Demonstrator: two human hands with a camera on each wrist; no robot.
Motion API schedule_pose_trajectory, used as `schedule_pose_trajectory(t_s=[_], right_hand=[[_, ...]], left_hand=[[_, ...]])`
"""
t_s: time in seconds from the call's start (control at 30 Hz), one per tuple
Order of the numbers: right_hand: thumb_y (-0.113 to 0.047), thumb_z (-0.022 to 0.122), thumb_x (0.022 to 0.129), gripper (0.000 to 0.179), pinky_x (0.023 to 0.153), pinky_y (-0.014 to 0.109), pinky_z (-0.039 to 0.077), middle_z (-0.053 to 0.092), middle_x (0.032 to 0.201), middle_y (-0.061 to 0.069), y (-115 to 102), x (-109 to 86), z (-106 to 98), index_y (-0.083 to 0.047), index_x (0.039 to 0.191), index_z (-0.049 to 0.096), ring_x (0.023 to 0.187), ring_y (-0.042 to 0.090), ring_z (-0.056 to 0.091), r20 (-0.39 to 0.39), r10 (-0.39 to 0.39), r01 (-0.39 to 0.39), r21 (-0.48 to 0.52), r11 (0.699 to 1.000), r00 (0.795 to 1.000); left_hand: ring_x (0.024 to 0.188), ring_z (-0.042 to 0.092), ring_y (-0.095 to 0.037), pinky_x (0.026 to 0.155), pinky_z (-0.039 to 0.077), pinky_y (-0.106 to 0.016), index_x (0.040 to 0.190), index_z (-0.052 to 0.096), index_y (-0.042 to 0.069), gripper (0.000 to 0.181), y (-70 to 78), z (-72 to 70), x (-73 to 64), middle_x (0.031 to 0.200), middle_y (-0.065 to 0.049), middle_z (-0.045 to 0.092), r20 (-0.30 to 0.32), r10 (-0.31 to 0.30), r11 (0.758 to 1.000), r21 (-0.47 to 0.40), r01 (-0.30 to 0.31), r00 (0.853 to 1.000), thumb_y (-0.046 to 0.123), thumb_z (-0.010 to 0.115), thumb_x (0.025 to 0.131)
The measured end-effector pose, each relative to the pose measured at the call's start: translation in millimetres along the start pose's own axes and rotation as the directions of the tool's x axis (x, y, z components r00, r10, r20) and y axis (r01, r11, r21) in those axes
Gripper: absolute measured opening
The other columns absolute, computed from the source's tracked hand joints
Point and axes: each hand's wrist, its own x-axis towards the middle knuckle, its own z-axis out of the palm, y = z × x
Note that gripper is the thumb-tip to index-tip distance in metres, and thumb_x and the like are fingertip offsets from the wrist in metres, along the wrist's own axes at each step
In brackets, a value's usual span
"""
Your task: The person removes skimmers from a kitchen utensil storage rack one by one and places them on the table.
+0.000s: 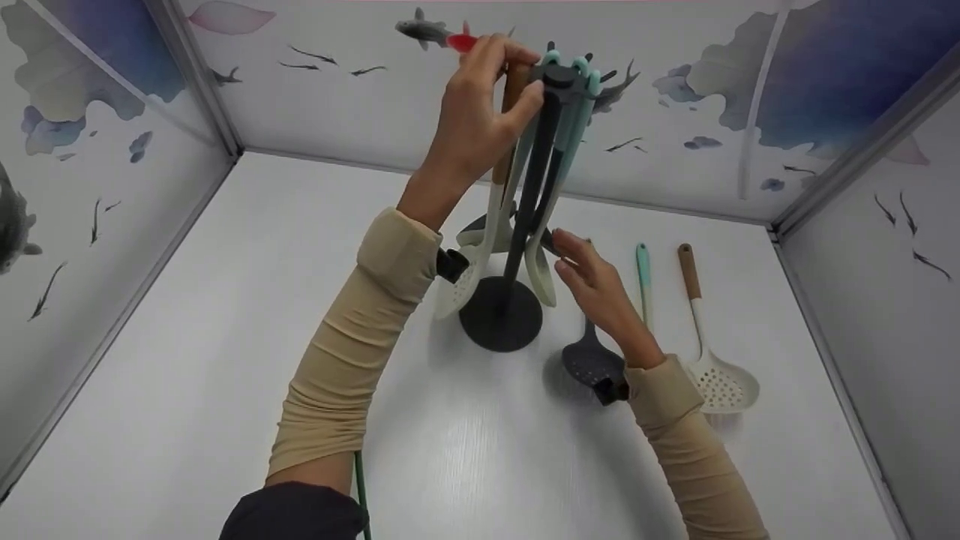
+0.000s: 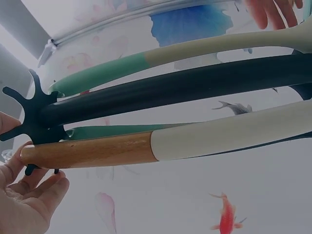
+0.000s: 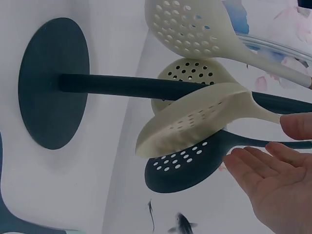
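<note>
A black utensil rack [image 1: 532, 180] with a round base [image 1: 501, 315] stands upright. At its hooked top, my left hand [image 1: 480, 112] grips the rack, its fingers around the hooks beside a brown wooden handle [image 2: 92, 150]. That handle belongs to a cream slotted spoon [image 3: 190, 29] hanging on the rack. Teal-handled utensils hang there too, with a cream slotted ladle [image 3: 195, 119] and a dark slotted spoon [image 3: 183, 168] low down. My right hand [image 1: 600, 292] is beside these hanging heads, fingers extended; whether it touches them is unclear.
Right of the rack on the white table [image 1: 225, 360] lie a dark slotted spoon [image 1: 591, 360], a teal-handled utensil [image 1: 643, 274] partly behind my right hand, and a brown-handled cream skimmer [image 1: 724, 382]. Printed wall panels [image 1: 315, 97] enclose the table's back and sides.
</note>
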Motion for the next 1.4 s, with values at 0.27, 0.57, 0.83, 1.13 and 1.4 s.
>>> schedule_pose_trajectory(t_s=[0.27, 0.57, 0.83, 1.13, 1.4], right_hand=[[-0.005, 0.043, 0.097, 0.049, 0.108, 0.045, 0.032, 0.041, 0.142, 0.021, 30, 7.8, 11, 0.002, 0.143, 0.028, 0.131, 0.032, 0.040, -0.013, -0.045, 0.046, 0.062, 0.997, 0.999], [0.001, 0.043, 0.096, 0.043, 0.105, 0.047, 0.035, 0.048, 0.131, 0.027, -2, 5.4, 16, 0.009, 0.137, 0.035, 0.125, 0.036, 0.045, -0.041, -0.050, 0.053, 0.084, 0.995, 0.998], [0.003, 0.042, 0.096, 0.044, 0.106, 0.043, 0.035, 0.043, 0.136, 0.029, -4, 10.1, 21, 0.011, 0.138, 0.031, 0.128, 0.037, 0.042, -0.045, -0.040, 0.046, 0.135, 0.990, 0.998], [0.000, 0.052, 0.092, 0.029, 0.103, 0.041, 0.039, 0.055, 0.113, 0.031, -6, 7.2, 19, 0.014, 0.118, 0.050, 0.112, 0.042, 0.053, -0.191, 0.038, -0.011, 0.141, 0.990, 0.981], [-0.002, 0.057, 0.090, 0.025, 0.094, 0.027, 0.045, 0.061, 0.106, 0.026, -9, 3.0, 17, 0.011, 0.112, 0.057, 0.101, 0.025, 0.060, -0.263, 0.040, -0.019, 0.081, 0.997, 0.964]], left_hand=[[0.116, 0.049, -0.013, 0.105, 0.029, -0.014, 0.115, 0.053, -0.001, 0.031, -0.6, 2.9, -0.9, 0.108, -0.011, 0.051, -0.014, 0.021, 1.000, -0.001, -0.021, 1.000, 0.021, 0.050, 0.092], [0.104, 0.046, -0.012, 0.093, 0.036, -0.013, 0.117, 0.049, 0.001, 0.031, -1.5, 6.0, -4.4, 0.113, -0.009, 0.046, -0.006, 0.005, 1.000, 0.010, -0.005, 1.000, 0.021, 0.046, 0.093], [0.083, 0.041, -0.007, 0.071, 0.037, -0.017, 0.116, 0.047, 0.002, 0.029, -2.0, 8.4, -4.5, 0.105, -0.006, 0.042, -0.013, 0.002, 1.000, -0.013, -0.002, 1.000, 0.020, 0.046, 0.093], [0.089, 0.043, -0.009, 0.074, 0.039, -0.015, 0.116, 0.047, 0.002, 0.030, -1.5, 7.5, -4.8, 0.107, -0.008, 0.043, -0.008, 0.000, 1.000, -0.014, 0.000, 1.000, 0.020, 0.045, 0.093], [0.090, 0.043, -0.011, 0.075, 0.039, -0.015, 0.117, 0.046, 0.001, 0.031, -2.2, 8.2, -4.6, 0.108, -0.009, 0.042, 0.004, 0.005, 1.000, 0.007, -0.005, 1.000, 0.021, 0.044, 0.093]])
